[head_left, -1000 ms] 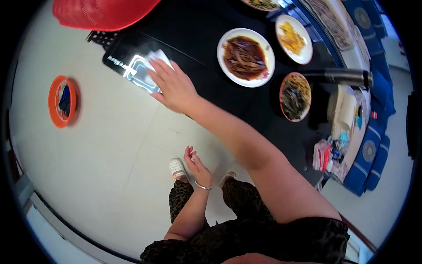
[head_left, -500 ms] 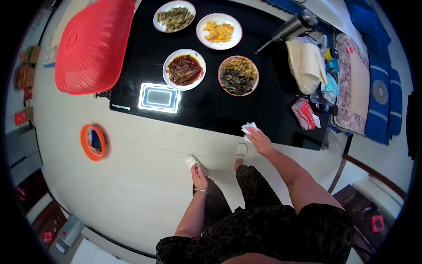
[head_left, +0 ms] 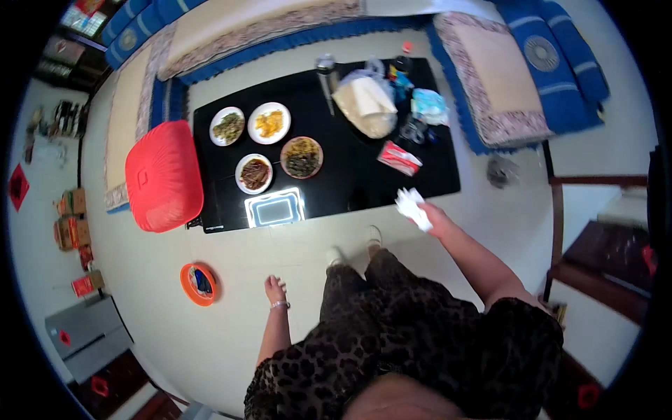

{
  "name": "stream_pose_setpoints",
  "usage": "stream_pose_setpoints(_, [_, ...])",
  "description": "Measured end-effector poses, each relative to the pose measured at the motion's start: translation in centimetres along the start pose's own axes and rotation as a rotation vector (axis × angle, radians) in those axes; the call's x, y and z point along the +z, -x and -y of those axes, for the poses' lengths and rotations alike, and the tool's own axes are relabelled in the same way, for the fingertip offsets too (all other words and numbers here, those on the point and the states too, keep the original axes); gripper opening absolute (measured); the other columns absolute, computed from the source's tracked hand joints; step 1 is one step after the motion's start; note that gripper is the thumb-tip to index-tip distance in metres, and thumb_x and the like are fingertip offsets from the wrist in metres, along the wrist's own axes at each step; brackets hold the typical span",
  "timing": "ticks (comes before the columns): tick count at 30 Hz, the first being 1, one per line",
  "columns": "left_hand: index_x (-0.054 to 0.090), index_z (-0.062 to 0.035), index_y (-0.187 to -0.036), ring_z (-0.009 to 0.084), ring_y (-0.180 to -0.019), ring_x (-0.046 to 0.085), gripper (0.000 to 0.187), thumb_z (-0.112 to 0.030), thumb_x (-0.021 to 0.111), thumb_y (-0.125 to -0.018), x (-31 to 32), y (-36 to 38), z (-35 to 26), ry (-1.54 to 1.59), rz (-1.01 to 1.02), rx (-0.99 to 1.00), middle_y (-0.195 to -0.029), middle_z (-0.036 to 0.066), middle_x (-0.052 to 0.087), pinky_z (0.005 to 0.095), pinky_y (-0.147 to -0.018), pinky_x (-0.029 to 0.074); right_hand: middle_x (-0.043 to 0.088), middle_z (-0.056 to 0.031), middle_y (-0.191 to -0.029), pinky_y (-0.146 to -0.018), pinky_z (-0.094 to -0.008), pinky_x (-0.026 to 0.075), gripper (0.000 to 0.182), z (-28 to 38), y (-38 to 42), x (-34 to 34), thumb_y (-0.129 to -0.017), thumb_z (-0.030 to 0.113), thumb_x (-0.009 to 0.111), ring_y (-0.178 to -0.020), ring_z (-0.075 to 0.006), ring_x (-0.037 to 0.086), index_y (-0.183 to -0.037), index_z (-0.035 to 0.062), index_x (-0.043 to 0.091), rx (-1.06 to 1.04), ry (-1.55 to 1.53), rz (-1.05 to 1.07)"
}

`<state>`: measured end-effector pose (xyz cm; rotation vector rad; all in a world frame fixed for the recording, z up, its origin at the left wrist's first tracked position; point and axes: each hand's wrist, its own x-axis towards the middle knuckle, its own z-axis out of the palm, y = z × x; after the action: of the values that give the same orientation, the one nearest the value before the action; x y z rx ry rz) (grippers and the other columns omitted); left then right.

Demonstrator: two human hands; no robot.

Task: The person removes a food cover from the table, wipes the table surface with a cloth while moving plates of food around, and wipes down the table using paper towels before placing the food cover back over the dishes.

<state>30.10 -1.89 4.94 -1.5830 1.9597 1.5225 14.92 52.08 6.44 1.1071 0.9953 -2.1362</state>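
My right hand (head_left: 435, 220) grips a crumpled white tissue (head_left: 413, 208) just off the front edge of the black table (head_left: 357, 187), towards its right end. To the left, my left hand (head_left: 276, 289) hangs over the floor, a bracelet at its wrist. Its fingers are loosely bent with the thumb a little apart, and I see nothing in it. Nearest the tissue on the table lies a red and white tissue packet (head_left: 400, 158). Farther left are plates of food: greens (head_left: 228, 127), yellow pieces (head_left: 269, 123), a brown dish (head_left: 254, 174) and a dark-and-yellow dish (head_left: 302, 157).
A red mesh food cover (head_left: 165, 176) stands at the table's left end. An orange basin (head_left: 199, 284) sits on the floor. A steel flask (head_left: 326, 78), a bag (head_left: 365, 105) and bottles crowd the table's back right. Blue-trimmed sofas (head_left: 483, 77) border the far and right sides.
The view has tilted up and pulled back, showing more of the sofas. My right hand has drawn back from the table edge with the tissue. My left hand has swung out to the left.
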Motion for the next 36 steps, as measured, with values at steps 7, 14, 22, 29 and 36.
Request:
stream_pose_setpoints(7, [0.054,-0.0120,-0.128,0.0137,-0.087,0.061,0.042,-0.039,0.053,-0.096,14.7,11.1,-17.8,-0.185,0.704,0.416,-0.107,0.004,0.064,0.0287,-0.071,0.048,0.046,-0.0178,-0.140,-0.109,-0.0439,0.038,0.050,5.1,13.9,5.8,-0.099,0.020,0.046,-0.127,-0.0317,0.048,-0.142,-0.0010,0.033,-0.192,-0.586,0.482])
stream_pose_setpoints(14, [0.052,-0.0135,-0.133,0.0141,-0.099,0.060,0.048,-0.044,0.051,-0.096,29.2,28.2,-23.1,-0.376,1.393,0.377,-0.116,0.002,0.063,0.0318,-0.081,0.048,0.046,-0.0163,-0.140,-0.110,-0.0438,0.036,0.050,6.5,19.8,2.4,-0.100,0.020,0.042,-0.129,-0.0291,0.046,-0.144,0.0005,0.030,-0.426,-0.554,0.359])
stream_pose_setpoints(22, [0.063,-0.0139,-0.106,0.0102,-0.094,0.062,0.026,-0.033,0.067,-0.089,43.0,37.7,-21.1,-0.456,1.399,0.283,-0.099,-0.003,0.066,0.0305,-0.078,0.051,0.058,-0.0104,-0.124,-0.094,-0.0338,0.046,0.045,11.7,22.1,-7.9,-0.101,0.025,0.042,-0.108,-0.0197,0.059,-0.137,-0.0009,0.041,-0.458,-0.084,-0.070])
stream_pose_setpoints(29, [0.064,-0.0101,-0.104,0.0096,-0.085,0.062,0.018,-0.022,0.065,-0.090,59.8,48.3,-19.4,-0.177,1.277,0.192,-0.094,-0.003,0.065,0.0276,-0.071,0.053,0.054,-0.0116,-0.131,-0.094,-0.0391,0.045,0.047,21.3,23.6,-26.1,-0.100,0.031,0.046,-0.114,-0.0227,0.054,-0.139,0.0054,0.040,-0.455,0.028,-0.313])
stream_pose_setpoints(36, [0.063,-0.0010,-0.103,0.0190,-0.086,0.066,0.022,-0.010,0.069,-0.084,67.9,53.4,-23.6,-0.147,1.012,1.137,-0.101,0.009,0.066,0.0296,-0.074,0.054,0.047,-0.0097,-0.138,-0.099,-0.0455,0.041,0.057,31.6,23.6,-31.0,-0.099,0.047,0.041,-0.121,-0.0273,0.049,-0.144,0.0121,0.034,-0.205,-0.181,0.004])
